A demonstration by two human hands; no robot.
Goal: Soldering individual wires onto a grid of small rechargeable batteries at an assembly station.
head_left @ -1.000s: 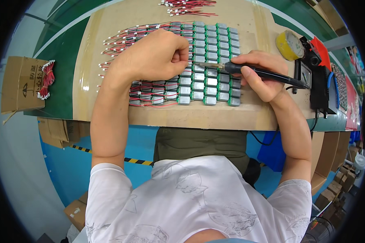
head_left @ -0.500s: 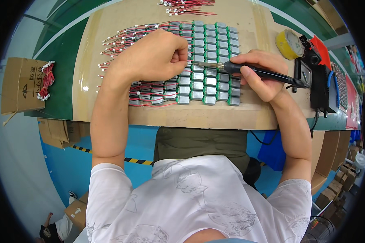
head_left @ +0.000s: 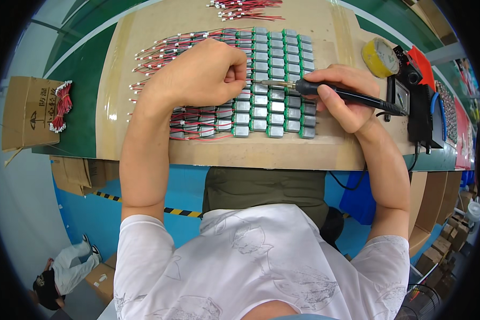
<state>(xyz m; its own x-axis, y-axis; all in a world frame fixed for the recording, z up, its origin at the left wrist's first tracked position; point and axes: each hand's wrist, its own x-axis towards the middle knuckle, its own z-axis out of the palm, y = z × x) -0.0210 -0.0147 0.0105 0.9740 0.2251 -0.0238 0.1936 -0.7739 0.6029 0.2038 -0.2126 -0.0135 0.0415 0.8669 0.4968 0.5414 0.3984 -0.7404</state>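
Note:
My right hand (head_left: 352, 96) grips a black soldering iron (head_left: 325, 88), whose metal tip points left and reaches the green edge of one grey cell. Close beside that tip, my left hand (head_left: 213, 74) is closed in a pinch; a short bit of red wire (head_left: 249, 80) shows at its fingertips. Under both hands lie tight rows of small grey battery cells (head_left: 276, 106) with green strips. Red and black leads with white plugs (head_left: 144, 55) run from the left-hand rows, partly hidden by my left hand and wrist.
Loose red leads (head_left: 245, 9) lie at the far edge of the brown board (head_left: 282, 154). At right are a yellow tape roll (head_left: 380, 57) and a black soldering station (head_left: 425, 114) with a cable. A carton (head_left: 29, 112) with bundled leads (head_left: 62, 105) stands at left.
The soldering iron's tip has shifted very slightly, staying by the same cell. My left hand holds still. At lower left, another person has moved further into view.

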